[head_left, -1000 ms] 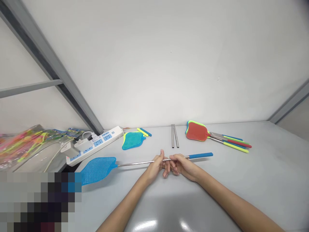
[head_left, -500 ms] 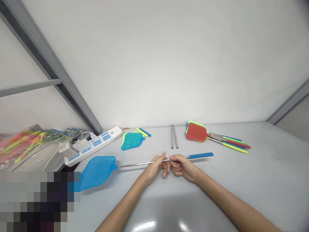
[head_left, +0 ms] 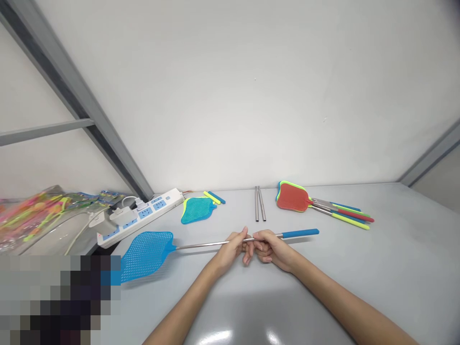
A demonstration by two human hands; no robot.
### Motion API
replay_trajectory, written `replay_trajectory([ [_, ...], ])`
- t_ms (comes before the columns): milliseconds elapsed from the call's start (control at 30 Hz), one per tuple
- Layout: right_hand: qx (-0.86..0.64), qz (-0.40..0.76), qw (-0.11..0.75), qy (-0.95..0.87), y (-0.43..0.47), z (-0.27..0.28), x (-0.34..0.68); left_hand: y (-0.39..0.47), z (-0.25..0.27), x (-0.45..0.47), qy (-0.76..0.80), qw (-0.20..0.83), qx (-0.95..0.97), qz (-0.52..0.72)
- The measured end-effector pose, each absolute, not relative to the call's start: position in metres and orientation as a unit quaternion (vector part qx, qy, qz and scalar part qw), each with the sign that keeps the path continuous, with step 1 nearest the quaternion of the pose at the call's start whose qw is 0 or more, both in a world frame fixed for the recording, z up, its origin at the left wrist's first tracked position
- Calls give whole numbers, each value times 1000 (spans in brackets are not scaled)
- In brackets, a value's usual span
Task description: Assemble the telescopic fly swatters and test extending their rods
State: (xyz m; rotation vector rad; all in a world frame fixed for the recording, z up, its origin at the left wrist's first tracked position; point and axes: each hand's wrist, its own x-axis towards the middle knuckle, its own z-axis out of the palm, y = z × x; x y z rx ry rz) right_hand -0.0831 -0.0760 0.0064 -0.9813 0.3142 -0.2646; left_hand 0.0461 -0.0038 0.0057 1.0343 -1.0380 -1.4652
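A blue fly swatter with a long metal rod and a blue grip is held across the front of me, its mesh head to the left. My left hand pinches the rod near its middle. Close beside it, my right hand is closed on the rod just left of the grip. Behind my hands, two loose metal tubes lie side by side on the grey table.
To the right lies a stack of fly swatters with a red head on top. Loose swatter heads and short grips lie left of centre. A power strip and bagged colourful items are further left.
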Motion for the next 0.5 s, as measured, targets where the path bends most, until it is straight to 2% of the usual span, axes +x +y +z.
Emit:
replay_trajectory([
  [500, -474, -133, 856, 156, -77, 3, -83, -3, 7, 47, -443, 492, 433, -611],
])
